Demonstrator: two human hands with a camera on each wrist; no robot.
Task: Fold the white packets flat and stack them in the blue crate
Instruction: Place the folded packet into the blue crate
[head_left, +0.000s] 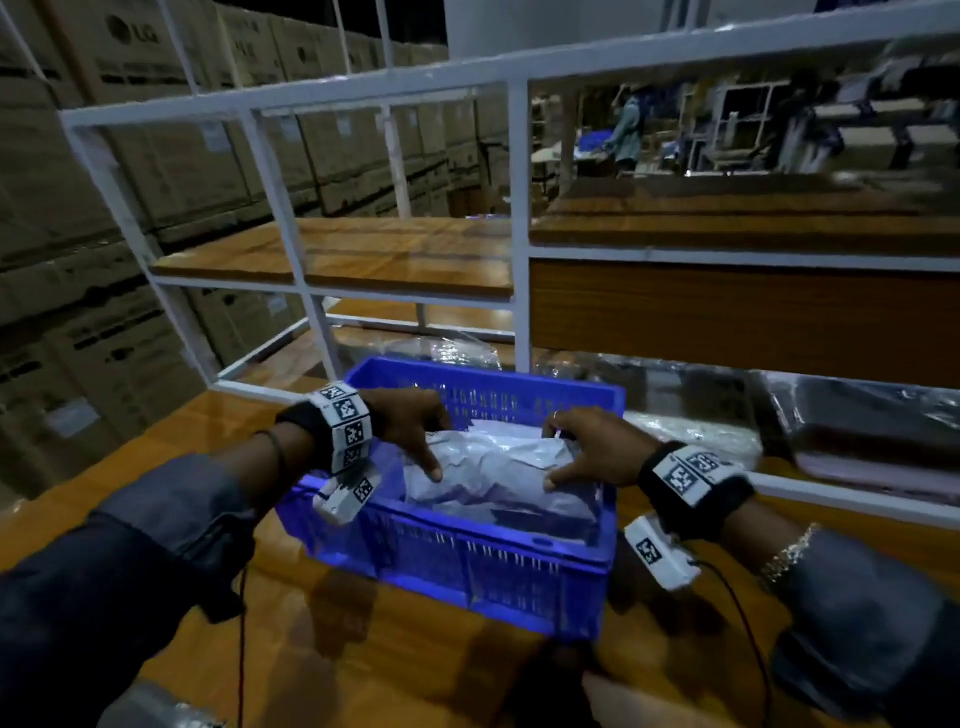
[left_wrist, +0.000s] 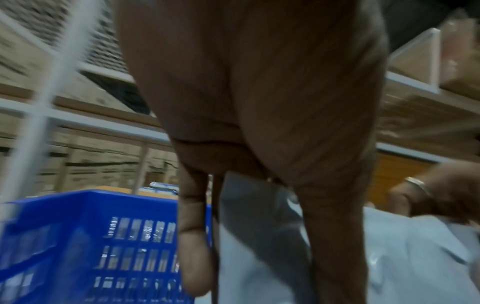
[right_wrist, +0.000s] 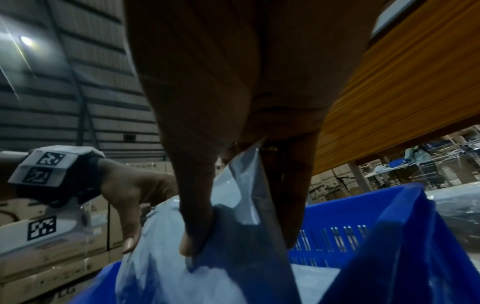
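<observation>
Both hands are down in the blue crate (head_left: 467, 561) on the wooden bench (head_left: 395, 670). In the head view the left hand (head_left: 410, 421) rests a straight forefinger and its other fingertips on the near left part of the top white packet (head_left: 493, 467), pressing rather than gripping. The right hand (head_left: 592, 447) has its thumb on the packet's right end and its fingers curled over the far edge. The packet lies crumpled on at least one more pale packet underneath; how many are stacked there I cannot tell.

The left wrist view is blurred. It shows straight fingers (left_wrist: 194, 246) reaching down onto the pale plastic beside the crate's slotted wall (left_wrist: 78, 246).

The right wrist view shows the right hand's thumb (right_wrist: 194, 222) and fingers pinching a raised flap of the packet (right_wrist: 249, 195), which stands up between them, above the crate's rim (right_wrist: 389, 236).

The likely trouble is that flap: let go without being pressed down, the slippery plastic may spring back and leave the stack lumpy. Air trapped in the crumpled body could also puff it up, so later packets slide off centre.
</observation>
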